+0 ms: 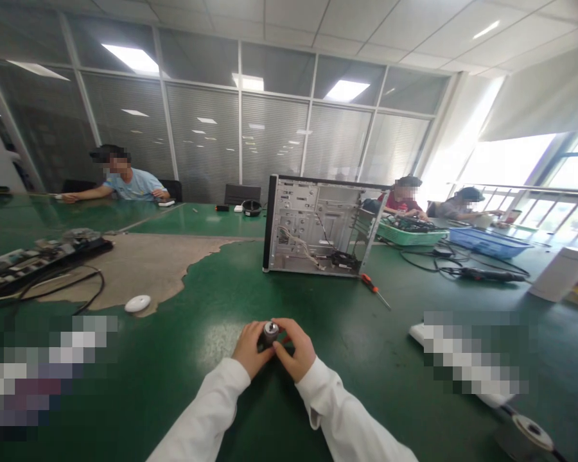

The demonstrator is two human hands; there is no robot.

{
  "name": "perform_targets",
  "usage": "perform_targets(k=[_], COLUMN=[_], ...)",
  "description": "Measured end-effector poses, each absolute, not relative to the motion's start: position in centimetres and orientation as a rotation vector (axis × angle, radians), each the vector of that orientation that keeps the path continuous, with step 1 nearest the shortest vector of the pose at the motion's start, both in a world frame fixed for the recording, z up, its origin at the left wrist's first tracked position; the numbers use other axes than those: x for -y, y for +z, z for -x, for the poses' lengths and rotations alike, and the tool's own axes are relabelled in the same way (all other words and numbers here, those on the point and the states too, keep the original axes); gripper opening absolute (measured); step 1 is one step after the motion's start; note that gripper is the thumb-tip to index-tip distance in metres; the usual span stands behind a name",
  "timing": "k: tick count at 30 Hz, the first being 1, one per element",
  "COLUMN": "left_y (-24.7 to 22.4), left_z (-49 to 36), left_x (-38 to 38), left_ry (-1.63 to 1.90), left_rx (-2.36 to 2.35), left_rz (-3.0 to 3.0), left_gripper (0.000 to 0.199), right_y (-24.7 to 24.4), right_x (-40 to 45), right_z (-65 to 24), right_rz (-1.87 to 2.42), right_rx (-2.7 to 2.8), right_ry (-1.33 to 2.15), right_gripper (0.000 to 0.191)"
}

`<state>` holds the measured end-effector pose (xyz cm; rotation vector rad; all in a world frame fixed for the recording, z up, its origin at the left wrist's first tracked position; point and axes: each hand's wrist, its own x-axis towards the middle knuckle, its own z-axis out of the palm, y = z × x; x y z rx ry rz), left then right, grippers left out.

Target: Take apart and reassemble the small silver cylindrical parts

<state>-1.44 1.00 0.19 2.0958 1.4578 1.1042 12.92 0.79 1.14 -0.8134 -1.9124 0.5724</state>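
Observation:
Between my hands, above the green table, is a small grey metal cylinder [270, 332] with a pale round top and a dark centre. The fingers of my left hand [250, 350] close on its left side. My right hand [298, 351] grips it from the right, thumb against its front. Beyond them an open computer case [298, 215] stands on the table, its bare metal inside and some cables showing. A screwdriver [374, 290] with an orange and black handle lies by the case's lower right corner.
A white oval object [137, 303] rests on a torn brown patch [149, 263] at left, near circuit parts [43, 256]. Green [409, 237] and blue baskets [491, 244] stand right, by black cables. A blurred white strip [467, 366] lies nearer. Several people sit across the table.

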Motion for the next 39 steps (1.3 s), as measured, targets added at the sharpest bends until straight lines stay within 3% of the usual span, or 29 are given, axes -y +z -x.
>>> perform_targets(k=[6,17,31,39], left_y=[0.39,-0.01,0.29,-0.01], left_z=[1.39,1.51,1.31,1.67], left_x=[-0.99,-0.77,-0.70,-0.92], left_ry=[1.110,1.163,1.142,1.139], left_rx=[-1.383,-1.350,-1.385,-1.337], left_rz=[-2.055,-1.943,-1.945,-1.908], left_gripper=[0.034,0.048,0.038,0.038], right_y=[1.26,1.77,1.57,1.32], right_x=[-0.87,-0.67,-1.04,-1.10], right_z=[-13.14,-13.17,-13.13,-13.22], right_rz=[0.816,0.801,0.838,0.794], right_rx=[1.902,1.908,1.930,1.952], right_ry=[0.510,0.584,0.572,0.601], right_gripper=[0.036,0.045,0.033,0.041])
